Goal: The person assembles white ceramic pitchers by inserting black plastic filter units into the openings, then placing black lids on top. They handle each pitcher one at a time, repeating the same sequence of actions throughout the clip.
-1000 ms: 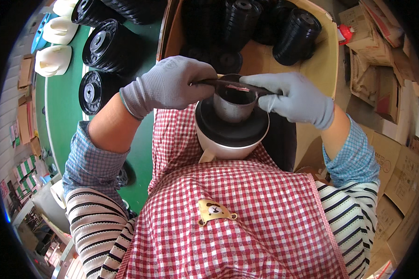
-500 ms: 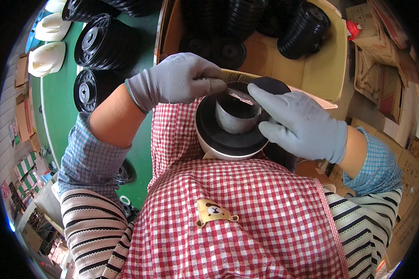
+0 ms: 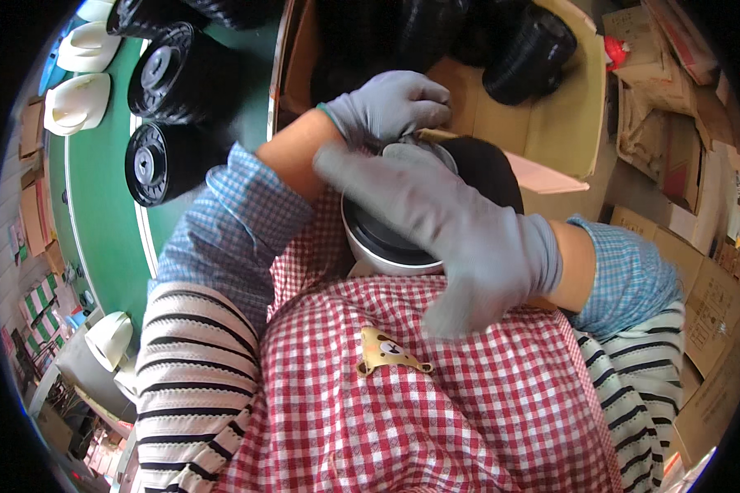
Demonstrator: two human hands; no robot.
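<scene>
In front of my apron stands a round white-sided piece with a black top (image 3: pixel 374 234), partly hidden by my hands. The grey metal-looking cylinder (image 3: pixel 440 154) on its top is mostly covered, with only a bit of rim showing. My left hand (image 3: pixel 395 105), in a grey glove, is at the far side of the cylinder with its fingers curled; what they hold, if anything, is hidden. My gloved right hand (image 3: pixel 460 234) is blurred and hangs over the near right part of the piece, fingers stretched out and thumb apart, seemingly holding nothing.
A large open carton (image 3: pixel 543 144) with stacks of black ribbed parts (image 3: pixel 530 57) stands ahead. On the green table (image 3: pixel 99 222) at the left are more black stacks (image 3: pixel 160 160) and white shells (image 3: pixel 78 103). Flattened cardboard (image 3: pixel 662 140) lies at the right.
My left hand has moved right and away, to the cylinder's far side. My right hand has come left and nearer, opening its fingers. The cylinder is now mostly hidden.
</scene>
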